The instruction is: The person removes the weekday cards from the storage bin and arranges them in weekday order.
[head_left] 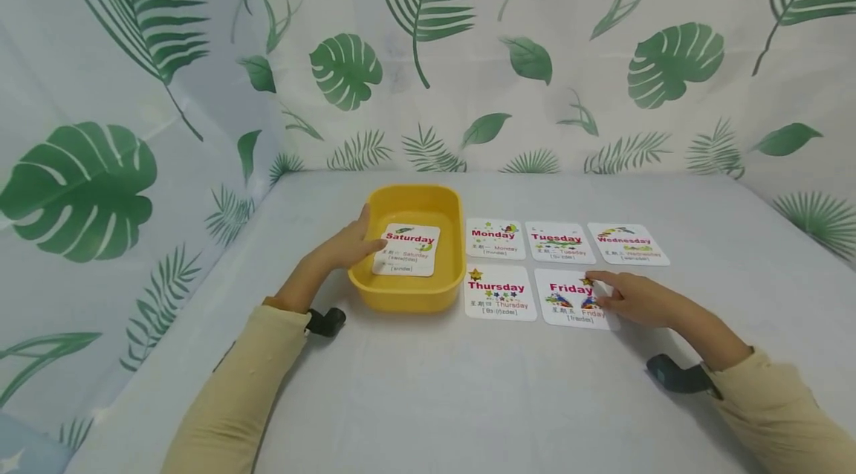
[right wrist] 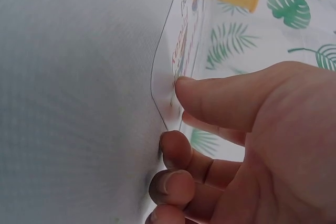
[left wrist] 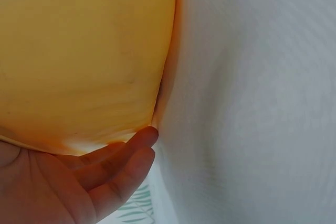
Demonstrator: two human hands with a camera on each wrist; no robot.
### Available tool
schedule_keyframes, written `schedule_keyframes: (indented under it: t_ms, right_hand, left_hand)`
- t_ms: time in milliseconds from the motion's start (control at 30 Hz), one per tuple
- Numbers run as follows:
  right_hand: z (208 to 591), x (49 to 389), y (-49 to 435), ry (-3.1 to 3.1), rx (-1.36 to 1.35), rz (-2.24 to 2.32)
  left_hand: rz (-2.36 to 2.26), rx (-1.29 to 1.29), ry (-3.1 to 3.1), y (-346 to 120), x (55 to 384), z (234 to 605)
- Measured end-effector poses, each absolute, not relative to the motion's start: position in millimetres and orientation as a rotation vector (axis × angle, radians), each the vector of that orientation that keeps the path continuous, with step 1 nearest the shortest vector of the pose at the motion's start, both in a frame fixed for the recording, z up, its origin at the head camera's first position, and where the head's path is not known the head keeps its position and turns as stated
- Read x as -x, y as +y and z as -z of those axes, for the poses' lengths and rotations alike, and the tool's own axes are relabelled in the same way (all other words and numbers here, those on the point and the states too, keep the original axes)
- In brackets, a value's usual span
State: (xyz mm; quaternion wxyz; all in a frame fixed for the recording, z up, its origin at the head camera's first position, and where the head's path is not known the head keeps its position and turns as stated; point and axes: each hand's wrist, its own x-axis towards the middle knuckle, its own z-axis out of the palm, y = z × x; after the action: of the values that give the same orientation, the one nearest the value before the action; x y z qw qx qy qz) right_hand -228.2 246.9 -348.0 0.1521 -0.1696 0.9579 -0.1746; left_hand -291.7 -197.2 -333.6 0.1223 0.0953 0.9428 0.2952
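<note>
My left hand (head_left: 348, 242) grips the left wall of a yellow plastic tub (head_left: 408, 302), thumb over the rim and fingers along the outside (left wrist: 113, 174). Inside the tub lies a white "Saturday" card (head_left: 409, 245), with printed lines of another card showing under its lower edge. At the right, my right hand (head_left: 645, 301) touches the "Friday" card (head_left: 558, 303) with thumb and index finger at its right side. That card lies flat on the table; in the right wrist view the other fingers (right wrist: 173, 187) bend beside its edge.
"Monday" (head_left: 496, 240), "Tuesday" (head_left: 560, 244) and "Wednesday" (head_left: 628, 245) cards form a back row right of the tub. The "Thursday" card (head_left: 500, 294) lies left of "Friday". A leaf-printed curtain (head_left: 455, 88) stands behind the white-covered table (head_left: 468, 400).
</note>
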Motion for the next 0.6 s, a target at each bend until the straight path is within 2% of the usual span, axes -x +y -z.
schedule_keyframes:
  t_ms: [600]
  right_hand:
    - [346.4,227.6,246.4,2.762,0.477,0.5]
  left_hand:
    - [-0.85,-0.307,2.766,-196.5,291.2,332.9]
